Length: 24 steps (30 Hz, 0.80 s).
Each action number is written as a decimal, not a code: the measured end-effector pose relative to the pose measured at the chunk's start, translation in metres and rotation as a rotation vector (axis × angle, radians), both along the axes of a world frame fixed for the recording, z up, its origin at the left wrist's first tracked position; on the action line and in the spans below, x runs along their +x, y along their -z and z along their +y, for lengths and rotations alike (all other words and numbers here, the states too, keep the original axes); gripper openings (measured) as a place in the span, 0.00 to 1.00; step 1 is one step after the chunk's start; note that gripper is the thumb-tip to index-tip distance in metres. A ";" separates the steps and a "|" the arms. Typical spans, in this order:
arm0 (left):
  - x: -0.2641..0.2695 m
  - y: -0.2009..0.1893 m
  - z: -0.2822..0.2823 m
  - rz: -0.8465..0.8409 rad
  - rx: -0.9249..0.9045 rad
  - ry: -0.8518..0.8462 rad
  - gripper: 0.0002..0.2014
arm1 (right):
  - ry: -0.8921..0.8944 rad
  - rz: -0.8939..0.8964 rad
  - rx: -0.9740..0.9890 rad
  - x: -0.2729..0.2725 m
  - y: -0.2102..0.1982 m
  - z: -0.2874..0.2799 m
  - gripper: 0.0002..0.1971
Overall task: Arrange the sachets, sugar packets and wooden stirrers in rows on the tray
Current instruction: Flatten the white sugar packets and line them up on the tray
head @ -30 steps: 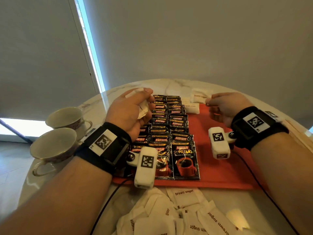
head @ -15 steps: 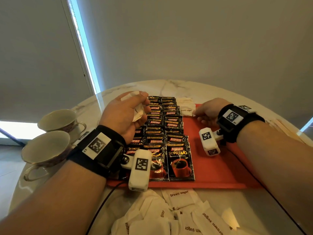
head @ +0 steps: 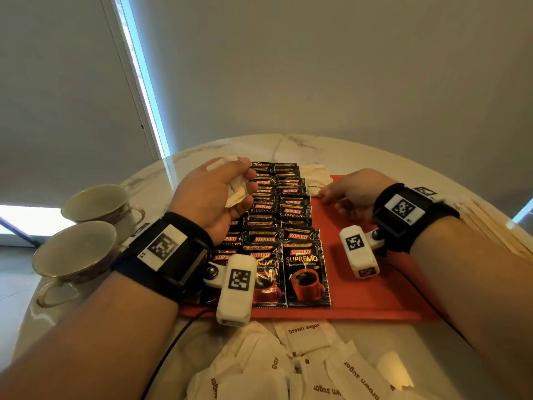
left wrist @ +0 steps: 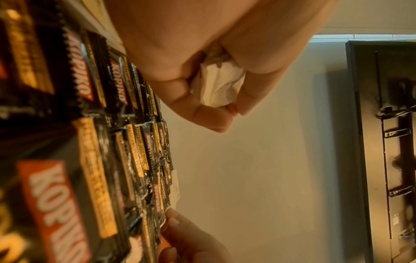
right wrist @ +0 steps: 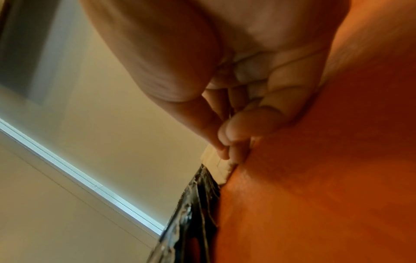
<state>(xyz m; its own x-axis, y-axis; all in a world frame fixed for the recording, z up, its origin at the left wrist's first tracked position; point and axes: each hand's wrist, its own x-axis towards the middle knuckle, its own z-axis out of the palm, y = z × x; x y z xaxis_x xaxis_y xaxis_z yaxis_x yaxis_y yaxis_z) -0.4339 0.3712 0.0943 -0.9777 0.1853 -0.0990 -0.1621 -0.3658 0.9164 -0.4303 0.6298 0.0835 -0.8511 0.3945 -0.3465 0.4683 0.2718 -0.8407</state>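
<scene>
Black Kopiko sachets (head: 305, 272) lie in overlapping rows on the left half of the red tray (head: 375, 295). My left hand (head: 245, 180) hovers over them and grips a crumpled bunch of white sugar packets (head: 236, 192), seen bunched in the fingers (left wrist: 218, 85) in the left wrist view. My right hand (head: 324, 194) is low at the tray's far end. Its thumb and fingertips (right wrist: 225, 154) pinch the edge of a brown sugar packet (head: 314, 177) lying beside the sachet rows. Wooden stirrers (head: 490, 226) lie on the table to the right of the tray.
Several loose brown sugar packets (head: 305, 336) are heaped on the marble table (head: 288, 142) in front of the tray. Two teacups (head: 78, 249) stand at the left edge. The tray's right half is bare red surface (right wrist: 315, 195).
My right hand has come down and forward with its sugar packet, which now lies on the far end of the tray. The left hand has stayed over the sachets with its packets.
</scene>
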 end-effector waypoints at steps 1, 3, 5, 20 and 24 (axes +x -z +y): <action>0.000 0.000 0.000 -0.003 -0.001 -0.002 0.07 | -0.001 0.006 0.004 -0.001 -0.001 -0.002 0.07; 0.000 0.001 0.000 -0.006 -0.006 -0.001 0.08 | 0.003 0.013 0.014 -0.003 -0.003 -0.004 0.07; 0.000 0.001 0.000 -0.009 -0.008 0.019 0.08 | 0.011 0.019 0.016 -0.002 -0.005 -0.005 0.08; 0.010 -0.006 0.008 0.052 0.088 0.095 0.03 | -0.312 0.459 -0.181 0.039 -0.032 -0.073 0.12; 0.012 -0.005 0.008 0.072 0.042 0.097 0.10 | -0.358 0.461 -0.097 0.042 -0.027 -0.080 0.17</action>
<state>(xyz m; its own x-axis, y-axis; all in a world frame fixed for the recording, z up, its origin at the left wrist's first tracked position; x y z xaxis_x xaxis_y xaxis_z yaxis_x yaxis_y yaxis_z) -0.4221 0.3787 0.0993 -0.9592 0.2822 -0.0190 -0.1329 -0.3903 0.9110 -0.3882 0.5494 0.1100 -0.9967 0.0395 0.0708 -0.0583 0.2570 -0.9647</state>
